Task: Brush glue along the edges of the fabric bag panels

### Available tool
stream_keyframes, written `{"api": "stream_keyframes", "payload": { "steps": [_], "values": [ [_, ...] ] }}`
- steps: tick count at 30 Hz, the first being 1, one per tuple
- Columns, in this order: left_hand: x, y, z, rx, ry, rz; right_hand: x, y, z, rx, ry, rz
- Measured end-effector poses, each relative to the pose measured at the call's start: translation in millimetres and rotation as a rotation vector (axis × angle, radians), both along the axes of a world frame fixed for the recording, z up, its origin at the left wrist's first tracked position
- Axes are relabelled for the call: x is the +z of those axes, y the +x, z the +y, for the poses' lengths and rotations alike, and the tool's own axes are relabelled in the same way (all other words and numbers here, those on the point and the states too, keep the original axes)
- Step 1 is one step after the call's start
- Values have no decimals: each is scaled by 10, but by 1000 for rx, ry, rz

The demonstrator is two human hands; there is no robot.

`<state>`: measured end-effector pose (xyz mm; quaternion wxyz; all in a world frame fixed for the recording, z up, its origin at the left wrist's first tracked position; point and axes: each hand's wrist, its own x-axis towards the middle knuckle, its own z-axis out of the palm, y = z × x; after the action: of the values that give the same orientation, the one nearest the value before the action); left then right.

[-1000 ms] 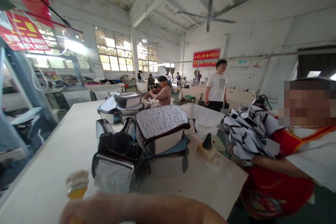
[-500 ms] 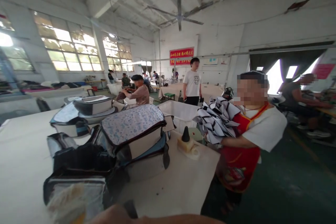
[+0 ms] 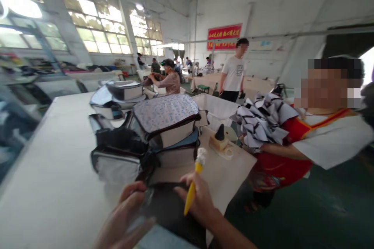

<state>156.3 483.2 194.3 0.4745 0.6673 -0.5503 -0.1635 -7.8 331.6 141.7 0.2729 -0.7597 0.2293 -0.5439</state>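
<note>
In the head view, my right hand is closed around a brush with a yellow handle and a whitish, ragged tip pointing up. Its fingers also reach the edge of a dark bag piece low in front of me. At the left side of that piece, my left hand grips its edge, slightly blurred. A light blue part shows below the dark surface. Just beyond my hands lies a pile of partly made bags with blue-patterned, white and black panels.
The pile rests on a pale table. A yellowish block with a dark cone stands near its right corner. A co-worker in a red apron carries a bundle of white pieces at the right. A white bin stands behind the table.
Both hands, the dark piece and the brush have come into view; earlier only a blurred hand and forearm showed at the bottom. The view has turned left and down, and the co-worker appears closer.
</note>
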Motion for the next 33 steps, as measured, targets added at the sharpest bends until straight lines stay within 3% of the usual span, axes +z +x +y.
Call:
{"api": "stream_keyframes", "payload": {
  "steps": [3,6,10,14,17,20,24,29,33],
  "values": [
    [141,-78,-109,-144,48,134,91,-210,-117,66,-36,14],
    [179,-57,-192,-195,9,223,179,-379,-280,99,-77,85],
    [143,-50,-204,-120,-29,286,437,-529,-388,126,-69,69],
    [132,-92,-200,-17,-28,214,650,-409,-389,238,-133,4],
    [131,-125,-185,90,-39,78,599,-180,-429,321,-206,5],
    [135,-139,-131,140,-37,-27,427,36,-476,339,-266,129],
    [180,-98,-5,140,33,-103,230,217,-459,392,-195,247],
    [198,-55,96,155,101,-211,145,339,-386,380,-154,195],
    [55,-151,105,334,176,-289,142,345,-289,310,-96,177]
  ]
}}
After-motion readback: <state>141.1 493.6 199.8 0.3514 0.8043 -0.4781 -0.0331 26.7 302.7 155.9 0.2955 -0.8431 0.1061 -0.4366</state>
